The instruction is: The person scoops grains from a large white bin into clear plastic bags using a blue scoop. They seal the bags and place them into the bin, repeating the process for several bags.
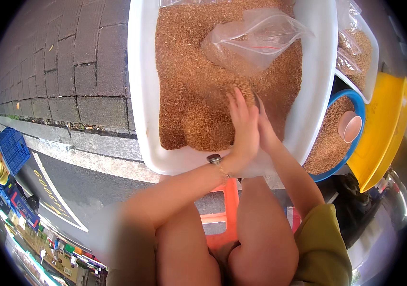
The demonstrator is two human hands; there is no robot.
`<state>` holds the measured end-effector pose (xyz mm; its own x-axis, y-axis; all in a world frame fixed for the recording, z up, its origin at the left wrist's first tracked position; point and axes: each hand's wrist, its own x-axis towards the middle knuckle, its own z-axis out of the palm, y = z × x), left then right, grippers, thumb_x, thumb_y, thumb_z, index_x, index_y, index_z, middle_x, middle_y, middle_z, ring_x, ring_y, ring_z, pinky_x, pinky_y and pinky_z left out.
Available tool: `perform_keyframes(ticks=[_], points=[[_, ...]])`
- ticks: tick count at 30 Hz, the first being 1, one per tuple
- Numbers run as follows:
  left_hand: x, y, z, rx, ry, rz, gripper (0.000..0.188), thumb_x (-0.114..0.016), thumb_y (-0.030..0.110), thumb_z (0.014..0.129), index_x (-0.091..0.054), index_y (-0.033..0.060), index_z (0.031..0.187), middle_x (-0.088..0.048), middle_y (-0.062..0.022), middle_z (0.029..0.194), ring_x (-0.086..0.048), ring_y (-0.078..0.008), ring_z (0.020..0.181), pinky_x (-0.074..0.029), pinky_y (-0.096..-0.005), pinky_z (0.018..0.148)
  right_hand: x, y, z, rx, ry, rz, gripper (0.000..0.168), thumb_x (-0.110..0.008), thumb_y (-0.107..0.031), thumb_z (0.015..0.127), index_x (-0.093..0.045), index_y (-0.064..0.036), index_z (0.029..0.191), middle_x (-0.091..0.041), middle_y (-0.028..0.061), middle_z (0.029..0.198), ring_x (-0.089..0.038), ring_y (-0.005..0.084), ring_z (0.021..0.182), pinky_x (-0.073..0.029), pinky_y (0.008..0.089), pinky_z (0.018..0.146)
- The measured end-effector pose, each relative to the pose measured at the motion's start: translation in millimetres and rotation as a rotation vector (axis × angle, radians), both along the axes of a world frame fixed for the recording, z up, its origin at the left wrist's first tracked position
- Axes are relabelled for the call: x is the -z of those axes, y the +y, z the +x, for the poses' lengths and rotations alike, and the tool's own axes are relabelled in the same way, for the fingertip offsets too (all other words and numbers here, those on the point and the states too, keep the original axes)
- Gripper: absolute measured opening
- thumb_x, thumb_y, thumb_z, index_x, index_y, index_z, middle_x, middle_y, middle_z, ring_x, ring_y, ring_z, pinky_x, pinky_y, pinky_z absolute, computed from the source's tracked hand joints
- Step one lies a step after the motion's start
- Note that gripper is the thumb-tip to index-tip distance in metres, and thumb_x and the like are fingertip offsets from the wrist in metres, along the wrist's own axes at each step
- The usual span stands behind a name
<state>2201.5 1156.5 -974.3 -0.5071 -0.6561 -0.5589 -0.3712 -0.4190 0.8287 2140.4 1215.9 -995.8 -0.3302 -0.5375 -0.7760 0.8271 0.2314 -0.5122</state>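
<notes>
A white plastic tub in front of me holds a wide bed of reddish-brown grain or husks. Over its near right part my left hand, with a watch and a thin bracelet at the wrist, lies palm to palm against my right hand. The fingers are stretched out, and a clump of lighter grain shows between them at the tips. A dark edge beside the right fingers is too unclear to name. Beyond the hands, a clear zip bag, its mouth gaping, rests on the grain with some grain inside.
Right of the tub stand a blue basin of grain with a pink cup, a yellow plastic scoop or tray, and a white tray with filled bags. An orange plastic stool shows between my legs. Brick paving and a kerb lie left.
</notes>
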Motion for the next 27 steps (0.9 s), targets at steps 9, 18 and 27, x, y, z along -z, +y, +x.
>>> perform_keyframes(ticks=[9, 18, 27], points=[[-20, -23, 14, 0.349, -0.276, -0.209, 0.048, -0.047, 0.031, 0.097, -0.042, 0.0162, 0.143, -0.031, -0.0179, 0.148, -0.029, -0.0367, 0.133, -0.021, -0.0510, 0.109, 10, 6, -19, 0.020, -0.173, 0.138, 0.076, -0.043, -0.006, 0.077, -0.030, -0.015, 0.151, -0.060, 0.0096, 0.111, -0.061, 0.0196, 0.093, -0.052, 0.0340, 0.082], [-107, -116, 9, 0.482, 0.391, -1.140, 0.042, -0.065, 0.007, 0.075, -0.064, 0.0080, 0.116, -0.057, -0.0059, 0.121, -0.050, -0.0302, 0.114, -0.037, -0.0415, 0.096, -17, 5, -21, 0.124, 0.168, 0.106, 0.065, -0.039, -0.011, 0.077, -0.041, -0.006, 0.143, -0.059, 0.0153, 0.122, -0.064, 0.0256, 0.100, -0.057, 0.0379, 0.079], [-115, -124, -35, 0.752, -0.070, -1.529, 0.049, -0.060, 0.020, 0.078, -0.060, 0.0003, 0.123, -0.061, -0.0127, 0.107, -0.045, -0.0327, 0.128, -0.019, -0.0631, 0.112, -48, 37, -23, 0.525, 0.106, 0.214, 0.048, -0.047, -0.012, 0.076, -0.055, 0.001, 0.121, -0.060, 0.0140, 0.118, -0.059, 0.0291, 0.109, -0.047, 0.0414, 0.098]])
